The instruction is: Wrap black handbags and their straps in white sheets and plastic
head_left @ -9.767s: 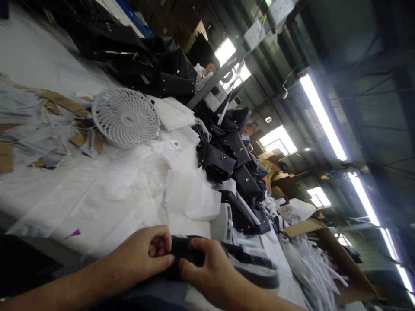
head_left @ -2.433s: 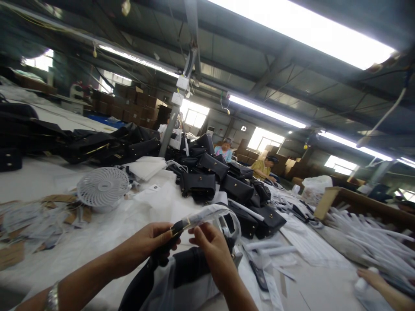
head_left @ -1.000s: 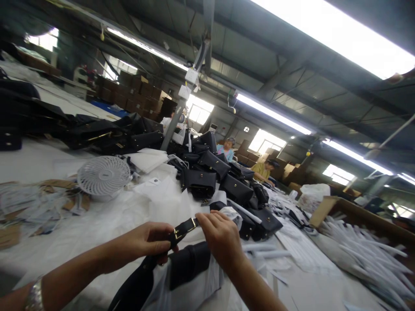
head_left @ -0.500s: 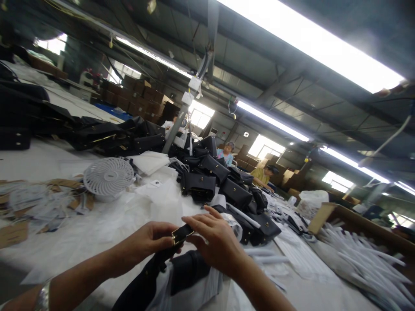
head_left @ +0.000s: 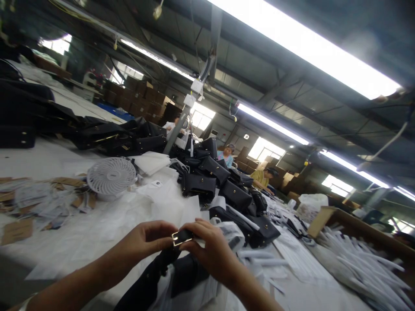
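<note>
Between my two hands is a black strap (head_left: 184, 236) with a gold buckle (head_left: 177, 238). My left hand (head_left: 152, 239) pinches it on the buckle side, thumb and fingers closed. From the other side my right hand (head_left: 209, 244) grips the strap's end, its fingers bent together. The strap runs down to a black handbag (head_left: 139, 283) low in the view, close below my hands. White wrapping (head_left: 191, 291) covers part of the black piece under my right hand.
Black handbags (head_left: 233, 194) lie heaped ahead. A white fan (head_left: 111, 176) stands at left beside paper tags (head_left: 48, 198). On the right, a cardboard box (head_left: 324, 216) adjoins many white tubes (head_left: 366, 259). Co-workers (head_left: 227, 155) sit beyond the heap.
My right hand's fingers, stretched out before, have closed down on the strap end. The buckle has turned and shows more of its frame. My left hand keeps its pinch.
</note>
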Demonstrator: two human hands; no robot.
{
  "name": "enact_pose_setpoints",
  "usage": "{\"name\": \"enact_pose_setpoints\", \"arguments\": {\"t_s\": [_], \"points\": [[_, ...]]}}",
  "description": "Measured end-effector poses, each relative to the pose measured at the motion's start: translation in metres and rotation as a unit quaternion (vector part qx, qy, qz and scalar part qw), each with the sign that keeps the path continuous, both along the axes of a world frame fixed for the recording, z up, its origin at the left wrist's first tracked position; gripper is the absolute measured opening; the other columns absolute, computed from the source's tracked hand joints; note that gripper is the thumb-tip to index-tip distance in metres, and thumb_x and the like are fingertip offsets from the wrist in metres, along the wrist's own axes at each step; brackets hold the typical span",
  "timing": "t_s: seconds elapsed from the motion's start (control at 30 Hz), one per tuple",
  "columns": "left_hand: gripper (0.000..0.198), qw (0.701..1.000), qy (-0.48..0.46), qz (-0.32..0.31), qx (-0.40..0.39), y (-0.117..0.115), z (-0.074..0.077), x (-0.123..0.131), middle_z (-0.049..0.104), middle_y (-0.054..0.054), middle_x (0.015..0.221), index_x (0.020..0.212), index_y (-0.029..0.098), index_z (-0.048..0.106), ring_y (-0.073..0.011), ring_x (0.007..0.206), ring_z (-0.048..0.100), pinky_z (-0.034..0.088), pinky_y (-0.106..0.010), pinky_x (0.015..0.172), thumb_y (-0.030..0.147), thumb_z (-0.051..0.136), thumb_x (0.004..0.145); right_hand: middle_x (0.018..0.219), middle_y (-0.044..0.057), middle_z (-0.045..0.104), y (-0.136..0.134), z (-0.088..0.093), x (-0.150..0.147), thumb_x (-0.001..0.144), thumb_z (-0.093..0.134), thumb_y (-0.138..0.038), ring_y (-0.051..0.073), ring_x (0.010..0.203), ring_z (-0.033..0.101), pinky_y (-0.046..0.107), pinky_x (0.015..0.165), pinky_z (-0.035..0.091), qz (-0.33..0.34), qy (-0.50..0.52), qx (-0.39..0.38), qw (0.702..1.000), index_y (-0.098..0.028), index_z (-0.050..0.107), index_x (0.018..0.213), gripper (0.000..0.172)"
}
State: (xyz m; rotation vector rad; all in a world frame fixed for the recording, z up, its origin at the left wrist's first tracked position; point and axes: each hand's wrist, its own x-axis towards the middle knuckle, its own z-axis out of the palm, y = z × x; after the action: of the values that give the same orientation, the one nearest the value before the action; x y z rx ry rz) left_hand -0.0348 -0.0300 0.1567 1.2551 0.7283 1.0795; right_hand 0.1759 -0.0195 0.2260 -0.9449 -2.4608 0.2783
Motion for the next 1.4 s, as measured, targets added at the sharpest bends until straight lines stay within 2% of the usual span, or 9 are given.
{"name": "enact_pose_setpoints", "arguments": {"t_s": [0.2,0.27,0.37,0.5,0.63,0.73,0.93,1.13,1.4], "points": [[0.031,0.998,-0.061,0.008,-0.029,0.0,-0.006,0.008,0.076,-0.004,0.1,0.101,0.021,0.075,-0.0224,0.097,0.067,0.049,-0.028,0.085,0.044,0.078,0.081,0.099,0.006,0.077,-0.001,-0.026,-0.001,0.097,0.062,-0.035,0.021,0.094,0.072,0.036,0.108,0.041,0.02,0.038,-0.025,0.999,-0.021,0.066,0.12,0.027],[0.032,0.995,-0.084,0.005,-0.051,-0.001,-0.006,0.011,0.076,-0.006,0.101,0.103,0.02,0.074,-0.0227,0.098,0.067,0.05,-0.029,0.085,0.043,0.078,0.081,0.097,0.006,0.076,-0.005,-0.032,-0.004,0.097,0.061,-0.032,0.022,0.095,0.072,0.034,0.101,0.046,0.005,0.051,-0.023,0.998,-0.022,0.066,0.121,0.027],[0.033,0.989,-0.12,0.001,-0.092,-0.003,-0.003,0.014,0.076,-0.005,0.097,0.101,0.02,0.074,-0.0204,0.091,0.068,0.051,-0.027,0.078,0.042,0.081,0.078,0.095,0.004,0.076,-0.011,-0.036,-0.01,0.095,0.062,-0.028,0.02,0.09,0.072,0.026,0.082,0.053,-0.019,0.081,-0.036,0.996,-0.023,0.068,0.118,0.024],[0.036,0.978,-0.153,-0.004,-0.145,-0.005,0.003,0.014,0.075,-0.003,0.092,0.1,0.021,0.072,-0.0169,0.081,0.068,0.051,-0.024,0.07,0.042,0.085,0.074,0.087,0.001,0.074,-0.015,-0.034,-0.015,0.092,0.064,-0.022,0.017,0.078,0.07,0.022,0.072,0.053,-0.03,0.106,-0.055,0.992,-0.023,0.071,0.113,0.022],[0.04,0.978,-0.142,0.016,-0.15,-0.008,0.004,0.012,0.074,-0.004,0.095,0.1,0.021,0.072,-0.0203,0.09,0.069,0.053,-0.026,0.075,0.041,0.088,0.07,0.1,0.004,0.076,-0.016,-0.025,-0.013,0.089,0.066,-0.019,0.02,0.091,0.072,0.025,0.082,0.055,-0.029,0.121,-0.059,0.99,-0.022,0.069,0.121,0.032],[0.04,0.977,-0.143,0.032,-0.155,-0.007,0.0,0.011,0.073,-0.003,0.094,0.099,0.021,0.071,-0.0206,0.088,0.068,0.053,-0.026,0.071,0.041,0.088,0.069,0.112,0.007,0.075,-0.02,-0.019,-0.011,0.092,0.062,-0.023,0.022,0.103,0.071,0.028,0.091,0.054,-0.023,0.124,-0.064,0.99,-0.019,0.067,0.126,0.034],[0.034,0.979,-0.142,0.0,-0.149,-0.002,-0.008,0.01,0.074,-0.004,0.091,0.099,0.019,0.071,-0.0161,0.082,0.067,0.05,-0.022,0.067,0.038,0.085,0.074,0.096,0.003,0.075,-0.023,-0.023,-0.015,0.101,0.047,-0.026,0.018,0.088,0.072,0.026,0.085,0.056,-0.007,0.122,-0.094,0.988,-0.021,0.067,0.119,0.028],[0.042,0.974,-0.136,-0.005,-0.183,-0.006,-0.001,0.006,0.073,-0.001,0.088,0.1,0.02,0.07,-0.0142,0.07,0.065,0.05,-0.024,0.062,0.041,0.088,0.068,0.111,0.008,0.075,-0.018,-0.032,-0.012,0.092,0.061,-0.024,0.022,0.103,0.072,0.027,0.092,0.055,-0.021,0.16,-0.066,0.985,-0.017,0.069,0.122,0.032],[0.036,0.974,-0.14,-0.045,-0.174,-0.01,0.009,0.004,0.072,-0.001,0.086,0.093,0.022,0.069,-0.0168,0.078,0.065,0.047,-0.024,0.065,0.039,0.087,0.067,0.116,0.009,0.074,-0.021,-0.024,-0.016,0.086,0.064,-0.021,0.022,0.106,0.072,0.027,0.096,0.056,-0.018,0.15,-0.015,0.988,-0.017,0.067,0.125,0.039]]}}
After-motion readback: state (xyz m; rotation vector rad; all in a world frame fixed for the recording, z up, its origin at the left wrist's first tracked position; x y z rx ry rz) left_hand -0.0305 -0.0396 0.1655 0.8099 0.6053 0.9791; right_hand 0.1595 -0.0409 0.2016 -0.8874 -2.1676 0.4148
